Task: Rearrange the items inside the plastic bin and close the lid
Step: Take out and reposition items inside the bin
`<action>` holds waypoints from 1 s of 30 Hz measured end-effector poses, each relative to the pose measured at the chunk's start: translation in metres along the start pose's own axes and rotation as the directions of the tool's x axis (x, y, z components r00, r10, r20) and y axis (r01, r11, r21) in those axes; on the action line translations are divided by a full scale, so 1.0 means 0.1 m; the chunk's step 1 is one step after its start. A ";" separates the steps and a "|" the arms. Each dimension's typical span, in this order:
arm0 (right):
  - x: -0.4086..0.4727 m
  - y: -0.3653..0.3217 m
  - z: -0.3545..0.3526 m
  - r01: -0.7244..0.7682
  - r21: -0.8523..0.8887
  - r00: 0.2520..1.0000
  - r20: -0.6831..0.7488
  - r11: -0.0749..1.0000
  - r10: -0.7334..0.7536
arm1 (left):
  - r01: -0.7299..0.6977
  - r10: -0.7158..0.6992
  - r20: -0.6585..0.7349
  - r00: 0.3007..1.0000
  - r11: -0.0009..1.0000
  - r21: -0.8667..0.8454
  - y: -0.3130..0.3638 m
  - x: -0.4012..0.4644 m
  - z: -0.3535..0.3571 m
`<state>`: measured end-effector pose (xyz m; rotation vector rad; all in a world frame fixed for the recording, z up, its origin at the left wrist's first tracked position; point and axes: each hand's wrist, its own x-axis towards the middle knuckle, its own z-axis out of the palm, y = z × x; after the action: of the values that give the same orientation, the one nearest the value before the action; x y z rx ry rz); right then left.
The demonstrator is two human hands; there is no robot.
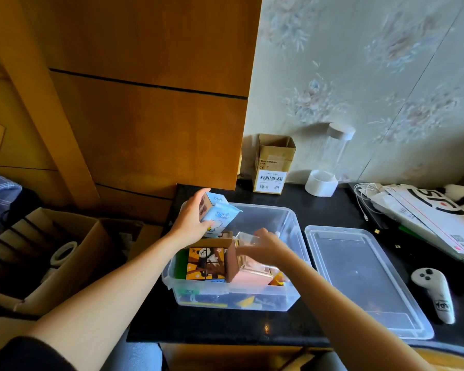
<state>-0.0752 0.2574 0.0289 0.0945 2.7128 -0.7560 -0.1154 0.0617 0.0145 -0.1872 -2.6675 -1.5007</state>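
Note:
A clear plastic bin (pixel 289 223) stands on the black table, open. Its clear lid (pixel 364 279) lies flat to the right of it. My left hand (pixel 190 220) grips a light blue packet (pixel 220 215) above the bin's back left corner. My right hand (pixel 265 245) holds a small clear box (pixel 245 239) over the middle of the bin. Inside lie a panda picture cube (pixel 205 263), a brown and pink box (pixel 249 271) and small yellow and green items at the bottom.
A small cardboard box (pixel 273 164) and a clear jar with a white cap (pixel 338 153) stand at the wall. A white controller (pixel 437 293) lies right of the lid. Papers and cables (pixel 413 207) fill the far right. An open cardboard box (pixel 65 253) sits at the left.

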 end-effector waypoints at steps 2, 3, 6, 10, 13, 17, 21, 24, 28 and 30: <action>0.06 0.03 -0.11 -0.005 0.149 1.000 -0.012 0.989 0.007 | -0.037 0.037 0.011 0.999 0.999 0.027 -0.04 0.03 -0.02; 0.08 0.04 -0.16 -0.014 0.207 1.000 -0.017 0.978 0.018 | -0.055 0.054 0.010 0.998 0.998 0.030 -0.05 0.04 -0.03; 0.17 0.07 -0.25 -0.022 0.302 0.994 -0.093 0.953 0.053 | -0.088 0.085 0.036 0.996 0.993 0.074 -0.11 0.05 -0.05; 0.25 0.05 -0.33 -0.017 0.325 0.962 -0.253 0.946 0.104 | -0.041 0.025 0.064 0.998 0.964 0.264 -0.13 0.09 -0.09; 0.29 0.01 -0.34 -0.024 0.321 0.924 -0.355 0.947 0.144 | 0.026 -0.058 0.085 0.995 0.942 0.334 -0.09 0.07 -0.12; 0.43 -0.05 -0.14 -0.091 0.335 0.949 -0.257 0.938 0.184 | 0.008 0.055 -0.163 0.985 0.932 0.364 0.00 -0.07 -0.15; 0.51 0.02 0.02 -0.121 0.434 0.948 -0.216 0.893 0.234 | -0.004 0.148 -0.300 0.942 0.901 0.433 0.07 -0.27 -0.21; 0.47 0.06 0.08 0.009 0.500 0.943 -0.291 0.866 0.158 | -0.119 0.191 -0.154 0.970 0.916 0.383 0.13 -0.36 -0.18; 0.36 0.12 0.11 0.085 0.507 0.936 -0.336 0.858 0.106 | -0.252 0.207 0.209 0.956 0.942 0.219 0.19 -0.36 -0.02; 0.29 0.18 0.10 0.069 0.449 0.935 -0.341 0.891 0.099 | -0.247 0.177 0.317 0.932 0.949 0.197 0.16 -0.34 0.06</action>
<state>-0.0971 0.2675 0.0027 0.3970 2.7892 -1.4917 -0.0797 0.0727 0.0205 -0.7145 -2.9031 -1.1607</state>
